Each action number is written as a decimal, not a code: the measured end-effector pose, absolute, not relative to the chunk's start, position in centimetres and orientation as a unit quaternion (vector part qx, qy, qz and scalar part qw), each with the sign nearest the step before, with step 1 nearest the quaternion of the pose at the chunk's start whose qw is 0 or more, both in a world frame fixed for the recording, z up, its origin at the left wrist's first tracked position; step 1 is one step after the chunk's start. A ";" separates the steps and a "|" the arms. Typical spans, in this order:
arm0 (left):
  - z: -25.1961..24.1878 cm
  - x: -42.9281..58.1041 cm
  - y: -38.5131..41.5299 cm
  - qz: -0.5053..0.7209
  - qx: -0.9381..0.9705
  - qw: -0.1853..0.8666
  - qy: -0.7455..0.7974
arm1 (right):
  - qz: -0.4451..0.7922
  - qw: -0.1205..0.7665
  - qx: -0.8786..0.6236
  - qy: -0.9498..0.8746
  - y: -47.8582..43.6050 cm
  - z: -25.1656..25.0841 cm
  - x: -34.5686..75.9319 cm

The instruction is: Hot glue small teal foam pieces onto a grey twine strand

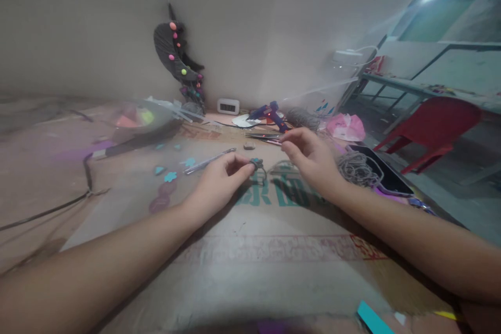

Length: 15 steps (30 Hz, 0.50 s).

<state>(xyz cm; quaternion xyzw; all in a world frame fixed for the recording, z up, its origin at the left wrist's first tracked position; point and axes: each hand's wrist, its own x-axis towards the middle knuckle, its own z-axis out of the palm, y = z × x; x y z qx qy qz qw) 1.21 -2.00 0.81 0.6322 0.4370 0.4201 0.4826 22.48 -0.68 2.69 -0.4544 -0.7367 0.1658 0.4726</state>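
My left hand point(223, 177) is closed in a pinch on a small teal flower with grey cord point(257, 163), just above the cardboard mat. A loop of the cord hangs beside the fingertips. Slim metal scissors point(263, 138) point left beyond it, blades slightly apart. My right hand point(309, 159) has its thumb and index finger curled around their near end; the handles are hidden by the fingers. Between the hands and the clock lies a small grey oval piece point(249, 145). Left of my left hand are a clear-barrelled pen point(207, 162) and loose teal flower cutouts point(170, 176).
A blue glue gun point(270, 111) and a digital clock point(228, 106) stand at the wall. Grey cord point(359, 169) lies in a heap by a dark tray point(391, 175) at right. A clear plastic bag point(156, 112) sits left. Behind, a red chair point(438, 125) stands.
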 end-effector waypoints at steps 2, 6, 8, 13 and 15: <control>0.6 1.2 -1.9 0.420 0.633 0.486 0.432 | 0.145 0.503 -0.468 -0.713 0.4 2.9 23.3; 0.3 1.3 -1.7 0.429 0.636 0.477 0.429 | 0.083 0.447 -0.531 -0.715 2.0 3.5 25.0; 0.1 1.3 -1.6 0.432 0.637 0.475 0.428 | 0.064 0.400 -0.557 -0.725 2.7 3.9 25.7; 0.2 1.3 -1.6 0.428 0.634 0.484 0.424 | 0.077 0.356 -0.580 -0.728 6.4 4.3 26.7; 0.4 1.3 -1.7 0.426 0.631 0.489 0.425 | 0.082 0.324 -0.603 -0.725 8.8 4.3 26.8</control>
